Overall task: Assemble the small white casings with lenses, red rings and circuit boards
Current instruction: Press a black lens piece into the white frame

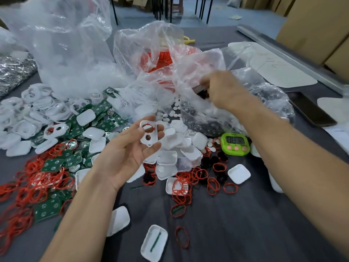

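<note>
A grey surface (pixel 245 224) carries clear bags (pixel 62 53) at the far side. White casings (pixel 37 110), green boards (pixel 102 110) and red rings (pixel 37 178) are heaped at the left and middle. The right hand (pixel 222 89) is inside the right bag (pixel 264 103) of dark parts, blurred, so its grip cannot be told. Nearer and well apart from it, the left hand (pixel 124 156), palm up, pinches a two-holed casing (pixel 149 134) that has a red ring in it. A green timer (pixel 235 143) lies to the right.
</note>
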A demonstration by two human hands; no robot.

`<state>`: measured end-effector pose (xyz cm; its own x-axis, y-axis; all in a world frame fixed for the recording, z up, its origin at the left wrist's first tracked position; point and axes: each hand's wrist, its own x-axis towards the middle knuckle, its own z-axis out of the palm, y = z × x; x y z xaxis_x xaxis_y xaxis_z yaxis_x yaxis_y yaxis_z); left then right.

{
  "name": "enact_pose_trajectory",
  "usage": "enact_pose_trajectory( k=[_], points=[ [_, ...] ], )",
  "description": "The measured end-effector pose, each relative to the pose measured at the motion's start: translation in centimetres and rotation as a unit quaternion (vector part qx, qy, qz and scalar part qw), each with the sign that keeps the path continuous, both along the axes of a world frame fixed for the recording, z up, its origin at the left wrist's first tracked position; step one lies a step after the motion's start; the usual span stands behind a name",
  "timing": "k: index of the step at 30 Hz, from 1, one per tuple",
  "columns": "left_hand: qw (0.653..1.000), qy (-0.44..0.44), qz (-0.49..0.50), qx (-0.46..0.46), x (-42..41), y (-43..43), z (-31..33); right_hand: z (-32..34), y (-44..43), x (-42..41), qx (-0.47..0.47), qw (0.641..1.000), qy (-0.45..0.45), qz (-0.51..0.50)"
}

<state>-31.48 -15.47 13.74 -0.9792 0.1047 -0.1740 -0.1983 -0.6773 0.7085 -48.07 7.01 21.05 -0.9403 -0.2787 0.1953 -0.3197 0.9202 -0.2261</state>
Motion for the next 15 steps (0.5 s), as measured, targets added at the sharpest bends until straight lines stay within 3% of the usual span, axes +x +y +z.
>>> enact_pose_trajectory(
  k=[3,6,15],
  points=[
    [1.0,0.005,0.011,-0.015,0.4,0.5,0.1,1.6,0.6,3.1,-0.224,0.969,0.106,-0.02],
    [0.998,0.019,0.03,-0.058,1.1,1.0,-0.1,0.7,-0.6,8.3,-0.482,0.875,0.009,0.046],
    [0.995,0.018,0.044,-0.091,3.2,2.2,-1.3,-6.0,-5.8,14.0,-0.617,0.769,-0.168,0.02]
  ],
)
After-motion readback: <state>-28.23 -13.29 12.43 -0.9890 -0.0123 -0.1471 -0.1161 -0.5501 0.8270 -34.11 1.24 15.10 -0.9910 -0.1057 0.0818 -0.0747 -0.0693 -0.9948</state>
